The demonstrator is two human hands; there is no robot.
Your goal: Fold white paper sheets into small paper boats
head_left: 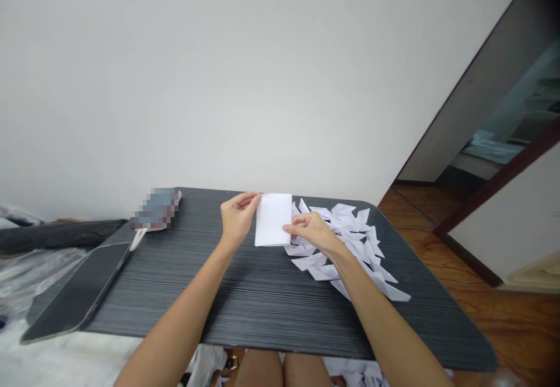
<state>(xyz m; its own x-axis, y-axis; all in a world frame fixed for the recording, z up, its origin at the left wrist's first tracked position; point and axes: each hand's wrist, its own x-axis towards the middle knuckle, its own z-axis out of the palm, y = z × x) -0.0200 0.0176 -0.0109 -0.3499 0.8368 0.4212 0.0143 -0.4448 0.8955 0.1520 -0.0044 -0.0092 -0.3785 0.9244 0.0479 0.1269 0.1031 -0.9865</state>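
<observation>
A small white rectangular sheet of paper (273, 219) is held just above the dark striped table (245, 299), near its far edge. My left hand (237, 216) pinches the sheet's upper left edge with fingers and thumb. My right hand (311, 232) grips its lower right corner, fingers curled. Under and beside my right hand lies a pile of folded white paper pieces (354, 247), several of them triangular.
A dark tablet (76, 293) lies over the table's left edge. A blurred-out object (155, 208) with a white cable sits at the far left corner. A white wall stands behind; wooden floor (516, 317) and a doorway are to the right.
</observation>
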